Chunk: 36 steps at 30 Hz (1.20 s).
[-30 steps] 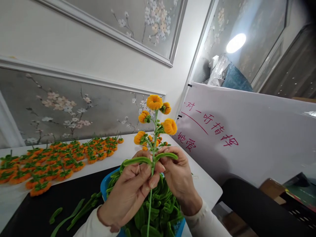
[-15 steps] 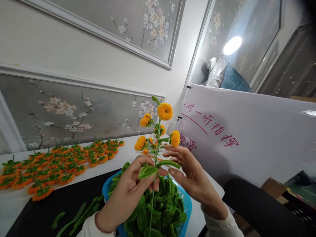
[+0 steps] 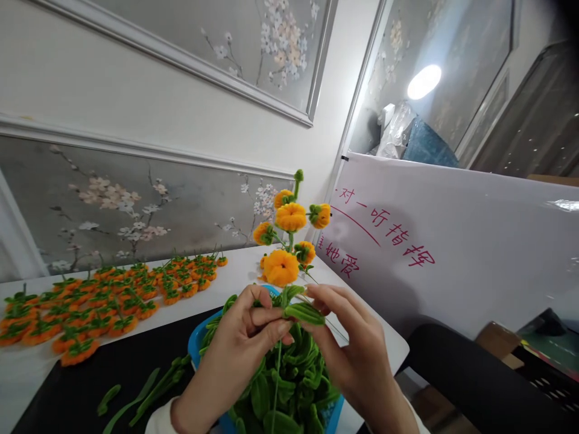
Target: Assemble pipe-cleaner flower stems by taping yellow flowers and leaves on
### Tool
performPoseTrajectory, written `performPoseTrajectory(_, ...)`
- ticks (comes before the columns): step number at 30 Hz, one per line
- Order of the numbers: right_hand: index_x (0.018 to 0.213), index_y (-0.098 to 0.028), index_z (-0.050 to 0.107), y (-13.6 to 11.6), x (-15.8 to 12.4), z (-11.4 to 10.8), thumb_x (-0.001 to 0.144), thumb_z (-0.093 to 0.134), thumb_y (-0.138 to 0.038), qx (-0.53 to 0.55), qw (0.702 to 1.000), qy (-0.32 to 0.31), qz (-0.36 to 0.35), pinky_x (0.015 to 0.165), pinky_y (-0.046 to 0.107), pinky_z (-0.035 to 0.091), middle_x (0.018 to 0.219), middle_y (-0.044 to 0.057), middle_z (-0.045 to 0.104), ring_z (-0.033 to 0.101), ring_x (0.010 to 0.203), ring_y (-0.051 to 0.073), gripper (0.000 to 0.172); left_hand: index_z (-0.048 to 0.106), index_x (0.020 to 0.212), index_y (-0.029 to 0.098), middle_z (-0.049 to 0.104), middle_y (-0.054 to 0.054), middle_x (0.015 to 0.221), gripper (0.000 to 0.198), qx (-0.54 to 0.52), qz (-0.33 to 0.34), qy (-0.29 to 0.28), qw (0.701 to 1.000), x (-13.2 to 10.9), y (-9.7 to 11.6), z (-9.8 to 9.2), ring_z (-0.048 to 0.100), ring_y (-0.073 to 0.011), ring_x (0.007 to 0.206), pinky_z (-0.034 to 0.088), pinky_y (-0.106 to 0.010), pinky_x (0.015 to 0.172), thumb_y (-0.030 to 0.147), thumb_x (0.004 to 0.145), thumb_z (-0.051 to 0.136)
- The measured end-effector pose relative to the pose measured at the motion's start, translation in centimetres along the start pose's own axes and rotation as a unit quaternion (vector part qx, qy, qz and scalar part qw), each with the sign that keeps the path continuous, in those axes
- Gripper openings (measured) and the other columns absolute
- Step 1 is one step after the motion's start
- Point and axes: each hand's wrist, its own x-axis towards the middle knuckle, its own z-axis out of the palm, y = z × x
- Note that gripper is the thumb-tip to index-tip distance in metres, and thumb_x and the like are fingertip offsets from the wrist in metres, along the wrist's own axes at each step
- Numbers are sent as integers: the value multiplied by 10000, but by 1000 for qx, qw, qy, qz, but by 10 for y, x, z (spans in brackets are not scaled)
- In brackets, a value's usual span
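Note:
A pipe-cleaner flower stem [image 3: 289, 232] with several orange blossoms stands upright between my hands. My left hand [image 3: 235, 355] pinches the green stem just below the blossoms. My right hand [image 3: 353, 349] is closed on a green leaf [image 3: 304, 312] at the same spot on the stem. The thin stem runs down past my hands over a blue basket [image 3: 197, 341] heaped with green pipe-cleaner leaves [image 3: 289, 386].
Many orange pipe-cleaner blossoms [image 3: 104, 301] lie on the white table [image 3: 244, 274] at the left. Loose green stems [image 3: 149, 389] lie on a black mat [image 3: 76, 392]. A white board with red writing [image 3: 429, 241] stands at the right, beside a dark chair [image 3: 474, 380].
The stem has turned in my hands, so the blossoms face differently. My right hand has closed from spread fingers onto the leaf at the stem.

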Motion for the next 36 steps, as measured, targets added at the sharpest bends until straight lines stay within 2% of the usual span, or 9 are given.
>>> performPoseTrajectory(5,990,-261,674,0,2,6,836,497,-15,22,1000,-3,-15,728,297,571,942,50,683,664,838,176,339,405,761,222,684,23,581,343,28,-17,49,998,-3,3,3,595,-128,574,387,-193,521,280,704,738)
performPoseTrajectory(11,1022,-176,678,-12,-7,18,829,552,-14,-50,988,51,-134,705,282,579,909,86,696,670,822,176,282,411,679,211,525,109,456,372,20,-12,113,993,-5,6,6,365,-56,425,255,-154,426,248,614,775)
performPoseTrajectory(14,1052,-170,666,-11,-8,22,818,568,-1,-50,985,62,-155,742,277,576,935,89,696,667,853,174,304,433,678,208,523,103,463,347,38,-7,136,990,-6,5,5,351,-59,428,250,-161,423,264,611,769)
performPoseTrajectory(18,1115,-226,631,-3,-9,25,822,538,13,-11,995,77,-67,831,272,558,1018,64,686,662,930,162,389,442,699,210,593,71,505,307,70,-12,132,989,-7,3,2,450,-89,482,325,-182,464,287,662,736)
performPoseTrajectory(21,1259,-277,519,5,-12,27,826,576,-56,64,994,77,51,853,302,554,1082,53,668,653,971,171,490,433,704,213,630,62,535,300,84,-7,140,987,-5,2,2,492,-97,512,353,-186,484,294,693,722)
performPoseTrajectory(24,1308,-283,414,11,-19,27,842,592,-182,204,957,65,195,694,287,585,1122,76,637,673,871,172,508,416,702,217,644,62,550,317,79,7,149,986,-2,0,4,550,-111,551,376,-187,497,304,701,722)
performPoseTrajectory(26,1232,-266,456,12,-27,29,847,591,-259,261,930,53,254,581,250,563,1131,88,624,671,787,162,408,417,699,219,647,60,558,313,82,22,157,984,1,-1,5,584,-121,575,398,-192,510,305,705,718)
performPoseTrajectory(31,948,-199,626,3,-48,37,807,613,-338,225,932,-86,271,519,207,464,789,35,679,620,654,151,199,442,646,217,577,73,532,288,114,84,196,970,5,-7,13,589,-126,558,440,-206,521,259,687,724)
performPoseTrajectory(36,734,-186,577,-7,-47,37,883,484,-344,196,939,-33,281,414,201,355,589,-2,570,463,465,102,236,565,748,216,679,11,739,171,104,81,149,980,3,-10,25,648,-171,725,500,-239,638,273,699,718)
